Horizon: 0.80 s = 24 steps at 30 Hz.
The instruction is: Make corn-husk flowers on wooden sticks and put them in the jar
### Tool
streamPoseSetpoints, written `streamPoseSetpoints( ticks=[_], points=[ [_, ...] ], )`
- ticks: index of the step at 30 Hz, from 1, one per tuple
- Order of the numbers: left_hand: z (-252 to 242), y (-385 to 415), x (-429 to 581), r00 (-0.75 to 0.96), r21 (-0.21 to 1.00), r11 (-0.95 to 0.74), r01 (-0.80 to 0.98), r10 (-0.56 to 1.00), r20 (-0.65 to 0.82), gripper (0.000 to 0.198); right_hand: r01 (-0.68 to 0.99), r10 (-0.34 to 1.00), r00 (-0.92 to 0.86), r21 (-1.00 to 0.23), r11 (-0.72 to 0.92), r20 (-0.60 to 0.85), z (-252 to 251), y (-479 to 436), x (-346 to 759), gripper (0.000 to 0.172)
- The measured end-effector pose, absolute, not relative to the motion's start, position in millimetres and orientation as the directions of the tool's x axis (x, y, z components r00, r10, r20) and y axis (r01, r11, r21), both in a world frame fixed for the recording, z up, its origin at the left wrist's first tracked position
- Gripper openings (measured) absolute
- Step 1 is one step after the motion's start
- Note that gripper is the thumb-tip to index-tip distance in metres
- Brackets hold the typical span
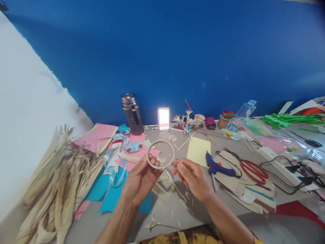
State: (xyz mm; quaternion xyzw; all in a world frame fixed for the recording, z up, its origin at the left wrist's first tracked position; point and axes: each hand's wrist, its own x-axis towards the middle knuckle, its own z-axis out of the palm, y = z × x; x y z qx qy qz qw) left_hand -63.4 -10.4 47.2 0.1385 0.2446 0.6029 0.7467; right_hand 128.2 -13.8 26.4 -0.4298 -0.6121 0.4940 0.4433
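My left hand [141,179] is closed on a pale ring [170,145], with some fingertips showing through its opening. The ring looks like a wrapped hoop or a tape roll's core and is tilted up above the table. A narrow pale strip [169,177] hangs below the ring's lower edge, and I cannot tell whether it is joined to it. Close by the ring's lower right side is my right hand [194,178], its thumb and fingers drawn together in a pinch. Whatever lies between those fingertips is too small to make out. Husk scraps [160,191] lie under both hands.
Dried corn husks [64,189] are heaped at left, beside blue paper [138,203] and ribbon [116,179]. A thermos [133,118] stands behind. On the right are a glue gun [218,167], red-handled scissors [254,171], a power strip [278,164] with cords and a plastic bottle [242,115].
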Motion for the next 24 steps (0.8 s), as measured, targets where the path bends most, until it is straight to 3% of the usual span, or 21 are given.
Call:
streamPoseSetpoints(
  ticks=[3,6,8,10,13,17,19,21,24],
  points=[
    [47,-13,-56,0.151,0.427,0.273,-0.862,0.942,-0.299,0.021,0.053,0.985,-0.100,-0.988,0.144,0.138,30,-16,124,0.027],
    [48,-15,-50,0.097,0.393,0.255,-0.884,0.920,-0.379,0.027,0.253,0.919,0.067,-0.898,0.360,0.387,33,-22,119,0.013],
    [48,-16,-48,0.088,0.394,0.256,-0.883,0.914,-0.395,0.026,0.369,0.834,0.039,-0.783,0.500,0.551,36,-24,117,0.014],
    [47,-19,-46,0.111,0.420,0.274,-0.865,0.921,-0.373,0.022,0.412,0.781,-0.042,-0.701,0.582,0.624,39,-24,118,0.019],
    [46,-23,-44,0.141,0.456,0.299,-0.838,0.926,-0.349,0.020,0.346,0.792,-0.119,-0.723,0.598,0.599,41,-19,124,0.009],
    [49,-25,-42,0.150,0.408,0.327,-0.852,0.900,-0.408,0.023,0.161,0.922,-0.002,-0.910,0.381,0.386,37,-13,139,0.020],
    [52,-25,-42,0.151,0.372,0.333,-0.867,0.885,-0.440,0.025,0.147,0.940,0.059,-0.934,0.325,0.336,36,-13,146,0.022],
    [54,-25,-41,0.141,0.343,0.328,-0.880,0.871,-0.471,0.027,0.233,0.903,0.022,-0.880,0.413,0.430,38,-16,149,0.019],
    [53,-25,-40,0.159,0.319,0.345,-0.883,0.859,-0.487,0.026,0.354,0.795,-0.168,-0.716,0.601,0.584,42,-20,148,0.016]
  ],
)
